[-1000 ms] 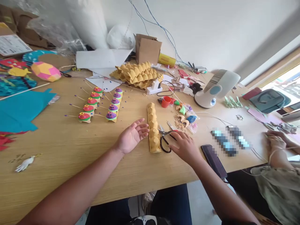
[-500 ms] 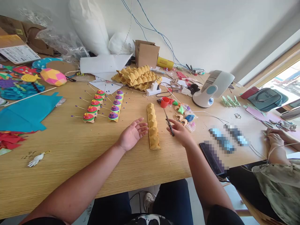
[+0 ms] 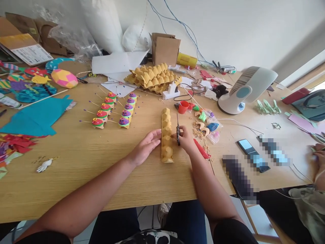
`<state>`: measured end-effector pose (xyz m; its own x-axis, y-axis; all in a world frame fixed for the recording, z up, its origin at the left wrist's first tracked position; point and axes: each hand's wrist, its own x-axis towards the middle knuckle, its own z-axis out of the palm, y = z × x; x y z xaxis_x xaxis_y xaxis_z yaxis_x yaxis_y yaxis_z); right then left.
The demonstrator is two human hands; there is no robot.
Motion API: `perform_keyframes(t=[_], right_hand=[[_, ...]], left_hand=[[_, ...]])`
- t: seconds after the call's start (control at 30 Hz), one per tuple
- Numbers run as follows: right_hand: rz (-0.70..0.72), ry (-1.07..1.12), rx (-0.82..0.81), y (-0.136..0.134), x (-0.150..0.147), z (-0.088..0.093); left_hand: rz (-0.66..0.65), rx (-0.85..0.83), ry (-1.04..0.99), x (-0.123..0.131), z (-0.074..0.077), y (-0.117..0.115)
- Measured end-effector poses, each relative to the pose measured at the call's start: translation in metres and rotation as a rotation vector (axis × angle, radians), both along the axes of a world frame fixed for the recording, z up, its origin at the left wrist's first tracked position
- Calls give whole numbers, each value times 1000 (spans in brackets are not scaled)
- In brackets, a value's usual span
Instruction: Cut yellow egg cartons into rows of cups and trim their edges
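A long yellow egg-carton strip point(image 3: 166, 135) lies on the wooden table point(image 3: 101, 169) between my hands. My left hand point(image 3: 146, 146) rests open against the strip's left side, fingers stretched out. My right hand point(image 3: 185, 139) is closed round black scissors point(image 3: 177, 130), whose blades point away from me just to the right of the strip. A red strip point(image 3: 201, 149) lies on the table beside my right wrist.
Painted carton cups on sticks point(image 3: 114, 110) stand to the left, a stack of yellow cartons point(image 3: 149, 77) behind, a white fan point(image 3: 245, 90) at right. Phones point(image 3: 252, 155), a red cup point(image 3: 182, 107), teal paper point(image 3: 35, 117) and scraps lie around. Another person's hand point(image 3: 319, 149) is at far right.
My right hand picked the scissors off the table and brought them up to the strip's right side. My left hand closed in against the strip.
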<state>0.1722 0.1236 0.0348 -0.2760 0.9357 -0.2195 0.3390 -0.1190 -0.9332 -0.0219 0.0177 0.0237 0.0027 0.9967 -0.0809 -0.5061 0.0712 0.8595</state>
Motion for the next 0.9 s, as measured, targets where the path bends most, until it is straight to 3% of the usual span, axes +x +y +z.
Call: perform_keyframes(t=[0.07,0.27,0.6,0.9], right_hand=[[20,31,-5,-3,-5,-1],[54,255,-92,-13,-19,-2],[109,395,-168,-15,-25,-3],[-24,513,-54,-15,-22,3]], left_hand=[[-28,18,6,-1,5,-1],[125,-3,24,2,17,0],[176,-173,179,20,10,10],[95,-78,-188,7,12,18]])
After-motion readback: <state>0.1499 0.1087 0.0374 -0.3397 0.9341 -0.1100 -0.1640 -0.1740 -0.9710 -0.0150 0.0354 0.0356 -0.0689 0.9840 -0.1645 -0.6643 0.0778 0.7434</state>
